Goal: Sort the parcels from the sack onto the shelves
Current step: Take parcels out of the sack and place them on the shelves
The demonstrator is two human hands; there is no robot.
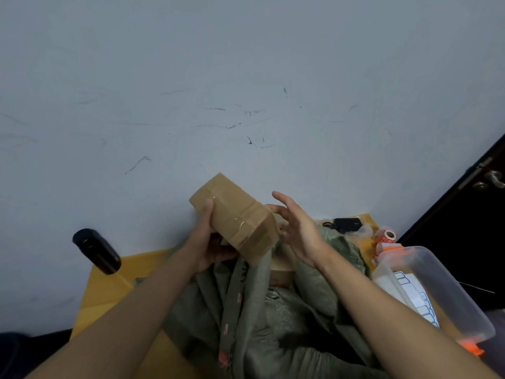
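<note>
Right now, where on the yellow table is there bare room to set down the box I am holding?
One bare patch of the yellow table shows, between the black cylinder and the green sack. The right side is crowded: a clear plastic container, label rolls and a black device. The left hand grips the cardboard box.

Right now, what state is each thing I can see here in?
Cardboard parcel: taped shut, lifted clear of the sack, tilted.
Left hand: holds the parcel, thumb on its side.
Right hand: open, fingers spread beside the parcel.
Green sack: crumpled on the table, open, another box showing inside.
Clear plastic tub: lying on the table, papers inside.
Black cylinder: lying on its side.
Door: whether shut, cannot tell.
</note>
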